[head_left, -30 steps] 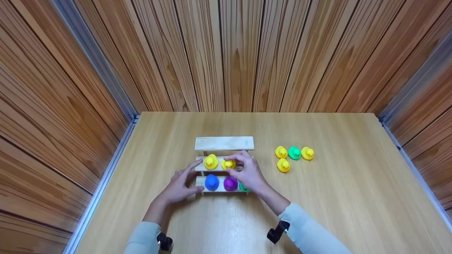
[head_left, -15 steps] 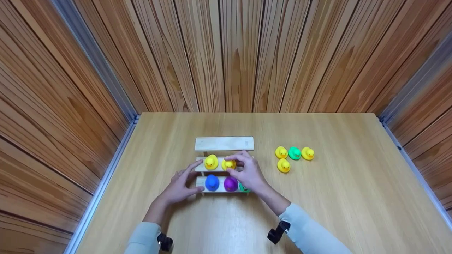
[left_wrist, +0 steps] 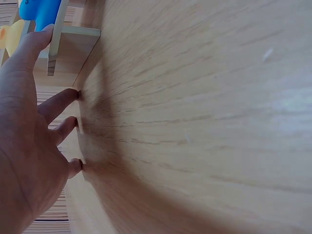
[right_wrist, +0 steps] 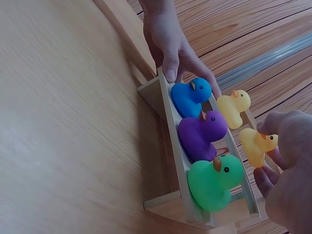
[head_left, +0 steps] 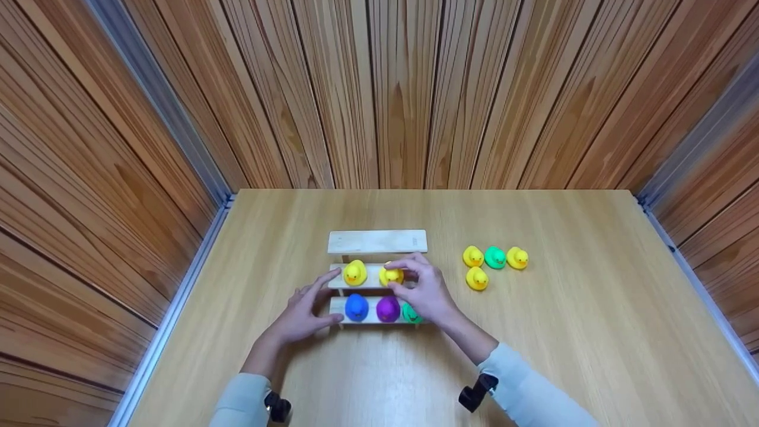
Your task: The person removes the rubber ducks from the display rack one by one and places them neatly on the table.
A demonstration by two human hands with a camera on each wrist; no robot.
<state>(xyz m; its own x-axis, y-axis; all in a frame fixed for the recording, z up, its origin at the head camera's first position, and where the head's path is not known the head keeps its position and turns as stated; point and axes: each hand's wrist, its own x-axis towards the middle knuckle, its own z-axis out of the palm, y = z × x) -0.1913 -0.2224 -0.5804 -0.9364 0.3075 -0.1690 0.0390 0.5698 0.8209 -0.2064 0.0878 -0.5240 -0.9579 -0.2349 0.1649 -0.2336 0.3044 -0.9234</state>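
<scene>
My right hand [head_left: 428, 290] pinches a yellow rubber duck [head_left: 390, 276] between thumb and fingers, on the middle step of a small three-step wooden rack [head_left: 377, 242]. Left of it on that step sits another yellow duck [head_left: 354, 273]. On the lowest step stand a blue duck [right_wrist: 191, 96], a purple duck [right_wrist: 202, 135] and a green duck [right_wrist: 214, 185]. My left hand [head_left: 303, 314] is spread at the rack's left end, thumb at the lowest step and index finger at the middle one. In the left wrist view its other fingertips [left_wrist: 72, 123] rest at the table surface.
Right of the rack, several loose ducks lie on the wooden table [head_left: 581, 332]: a green one [head_left: 494, 257] among yellow ones [head_left: 477, 279]. Wood-panelled walls [head_left: 409, 95] with metal corner rails enclose the back and sides.
My right hand has shifted slightly to the right along the middle step, with the yellow duck in its fingers. More of the green duck below shows. My left hand has stayed in place.
</scene>
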